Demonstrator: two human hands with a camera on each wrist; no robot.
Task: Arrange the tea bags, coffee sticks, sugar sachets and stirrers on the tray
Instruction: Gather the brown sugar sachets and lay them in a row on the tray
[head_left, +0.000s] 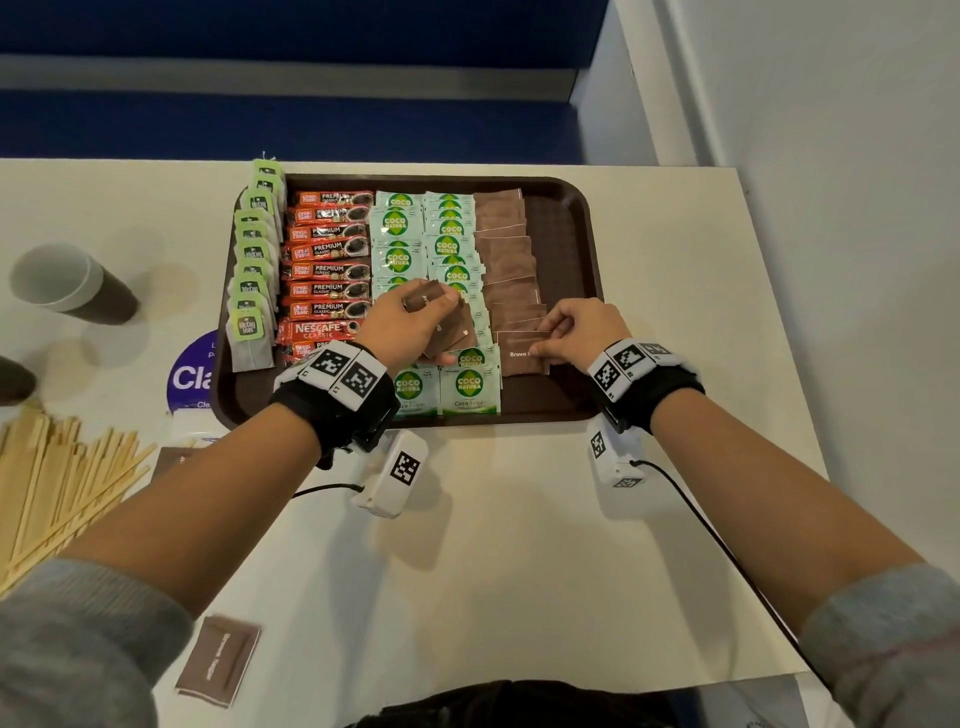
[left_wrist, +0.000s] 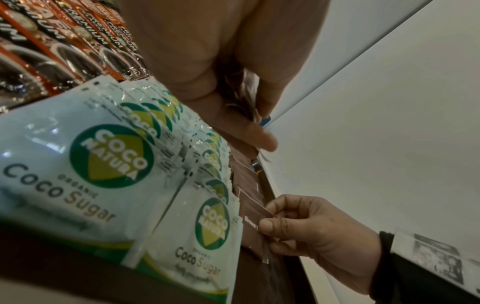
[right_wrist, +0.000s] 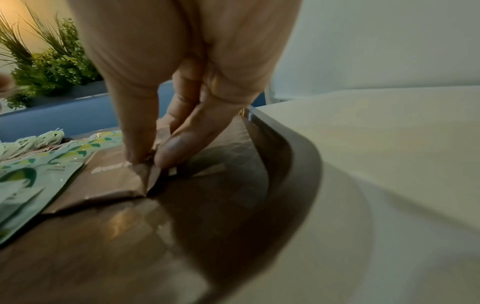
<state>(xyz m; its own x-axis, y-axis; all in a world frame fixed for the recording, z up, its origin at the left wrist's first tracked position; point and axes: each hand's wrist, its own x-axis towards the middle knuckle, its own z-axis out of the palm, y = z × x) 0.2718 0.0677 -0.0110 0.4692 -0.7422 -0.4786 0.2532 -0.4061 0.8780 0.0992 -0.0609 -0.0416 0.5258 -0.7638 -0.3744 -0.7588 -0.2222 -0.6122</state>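
Note:
A brown tray (head_left: 574, 218) holds rows of green-tagged tea bags (head_left: 252, 260), red coffee sticks (head_left: 327, 270), Coco Natura sugar sachets (head_left: 400, 223) and brown sugar sachets (head_left: 506, 249). My left hand (head_left: 410, 317) hovers over the tray's middle and grips a small stack of brown sachets (head_left: 452, 332). My right hand (head_left: 566, 332) pinches the right edge of the nearest brown sugar sachet (head_left: 519, 358) lying at the front of the brown row; that sachet (right_wrist: 114, 181) lies flat on the tray in the right wrist view. Wooden stirrers (head_left: 57, 483) lie on the table at the left.
A paper cup (head_left: 67, 283) stands left of the tray. One loose brown sachet (head_left: 218, 657) lies near the table's front edge, another (head_left: 174, 457) by the stirrers. A blue round sticker (head_left: 192, 376) shows beside the tray. A wall rises on the right.

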